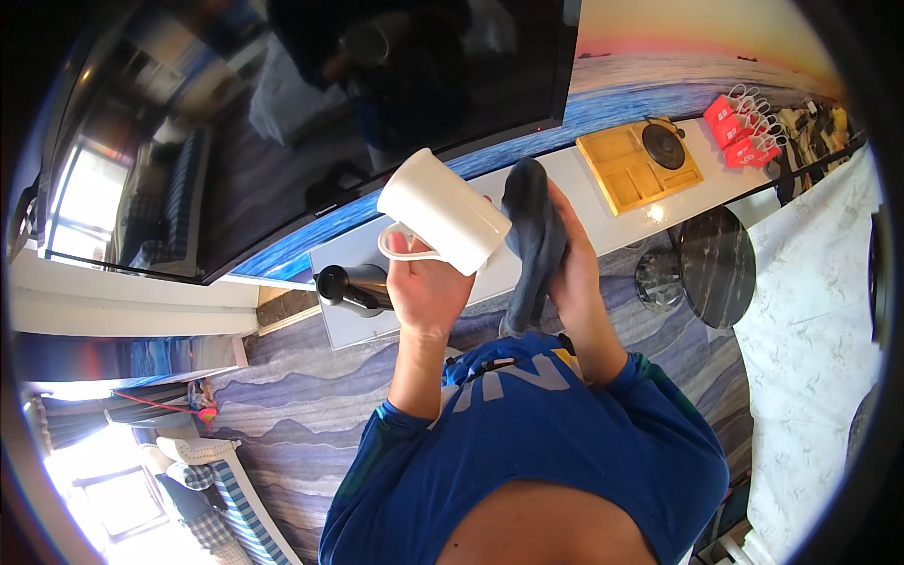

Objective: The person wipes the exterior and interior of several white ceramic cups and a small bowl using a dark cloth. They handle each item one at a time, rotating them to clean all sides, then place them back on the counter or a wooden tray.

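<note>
A white ceramic mug (443, 210) is tilted in my left hand (429, 289), which grips it from below, with a finger at its handle. Just to its right, my right hand (575, 258) holds a dark grey cloth (534, 236), bunched and hanging down towards my shirt. The cloth is close beside the mug; whether they touch is not certain. Behind the left hand, a black electric kettle (351, 288) stands on the left end of the white counter (505, 187).
A large television (304, 134) stands before me. Further right on the counter are a wooden tray (621, 173) with a dark round object (664, 145) and several red paper bags (741, 134). A round black table (717, 267) is at the right, near a white-covered surface (812, 339).
</note>
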### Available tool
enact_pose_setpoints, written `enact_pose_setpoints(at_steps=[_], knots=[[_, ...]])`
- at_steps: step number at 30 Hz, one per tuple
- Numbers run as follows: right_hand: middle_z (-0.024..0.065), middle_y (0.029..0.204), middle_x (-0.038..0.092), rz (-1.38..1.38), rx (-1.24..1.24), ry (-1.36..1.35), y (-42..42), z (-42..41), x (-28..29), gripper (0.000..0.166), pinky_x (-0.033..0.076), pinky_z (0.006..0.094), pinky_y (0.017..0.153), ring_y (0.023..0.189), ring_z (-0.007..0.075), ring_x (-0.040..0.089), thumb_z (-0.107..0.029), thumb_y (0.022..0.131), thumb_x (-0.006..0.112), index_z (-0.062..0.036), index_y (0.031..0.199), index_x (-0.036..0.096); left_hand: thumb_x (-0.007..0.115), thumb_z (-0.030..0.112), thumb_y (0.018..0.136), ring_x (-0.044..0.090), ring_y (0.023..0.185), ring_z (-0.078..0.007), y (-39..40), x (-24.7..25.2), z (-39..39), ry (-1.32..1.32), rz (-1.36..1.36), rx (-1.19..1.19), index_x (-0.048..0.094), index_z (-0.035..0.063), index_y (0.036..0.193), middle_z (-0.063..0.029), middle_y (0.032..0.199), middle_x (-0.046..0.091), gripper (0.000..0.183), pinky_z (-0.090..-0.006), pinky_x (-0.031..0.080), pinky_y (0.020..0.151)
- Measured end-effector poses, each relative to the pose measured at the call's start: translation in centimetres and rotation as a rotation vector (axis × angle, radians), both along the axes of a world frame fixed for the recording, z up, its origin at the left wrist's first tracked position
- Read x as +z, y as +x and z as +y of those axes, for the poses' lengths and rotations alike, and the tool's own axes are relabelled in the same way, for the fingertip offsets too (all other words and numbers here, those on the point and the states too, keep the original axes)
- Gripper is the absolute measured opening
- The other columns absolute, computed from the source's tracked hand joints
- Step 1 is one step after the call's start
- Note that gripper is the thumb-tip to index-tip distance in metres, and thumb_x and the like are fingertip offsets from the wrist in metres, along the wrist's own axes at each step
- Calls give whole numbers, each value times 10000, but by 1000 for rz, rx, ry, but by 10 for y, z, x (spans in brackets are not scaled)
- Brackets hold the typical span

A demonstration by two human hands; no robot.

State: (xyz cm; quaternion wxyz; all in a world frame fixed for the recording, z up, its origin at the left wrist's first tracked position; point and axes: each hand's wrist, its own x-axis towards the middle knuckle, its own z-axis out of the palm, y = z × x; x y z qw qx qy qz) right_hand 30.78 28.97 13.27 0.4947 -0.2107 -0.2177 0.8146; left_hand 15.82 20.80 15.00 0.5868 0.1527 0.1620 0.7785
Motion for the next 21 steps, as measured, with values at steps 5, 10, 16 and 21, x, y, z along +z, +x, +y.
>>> enact_pose_setpoints(at_steps=[5, 10, 16, 21], knots=[[158, 1333, 594, 674, 334, -59, 3, 43, -58, 471, 526, 380, 994, 1155, 246, 638, -284, 1051, 403, -1, 1423, 457, 386, 561, 1017, 451, 1363, -278, -8, -20, 3, -33, 0, 78, 377, 167, 1504, -130, 1499, 437, 627, -501, 300, 1167], [145, 1337, 592, 456, 270, 55, -20, 24, -43, 461, 567, 317, 925, 1119, 201, 655, -233, 1041, 464, 6, 1434, 432, 453, 627, 962, 535, 1268, -259, -7, -31, 4, 14, -60, -27, 412, 195, 1471, -88, 1389, 537, 669, -458, 417, 1091], [135, 1405, 553, -112, 66, 647, -45, 6, -28, 368, 403, 298, 1091, 1290, 206, 530, -116, 1048, 465, 26, 1378, 539, 410, 562, 1017, 496, 1312, -228, 8, -18, 3, -367, 200, 240, 318, 82, 1496, -93, 1419, 508, 684, -386, 403, 1104], [123, 1435, 502, -103, 60, 461, -51, -12, -36, 373, 333, 283, 1126, 1329, 184, 463, -140, 1055, 457, 24, 1386, 508, 394, 680, 966, 534, 1244, -243, 8, -9, 16, -458, 206, 325, 377, 109, 1473, -98, 1372, 539, 764, -376, 429, 1067]])
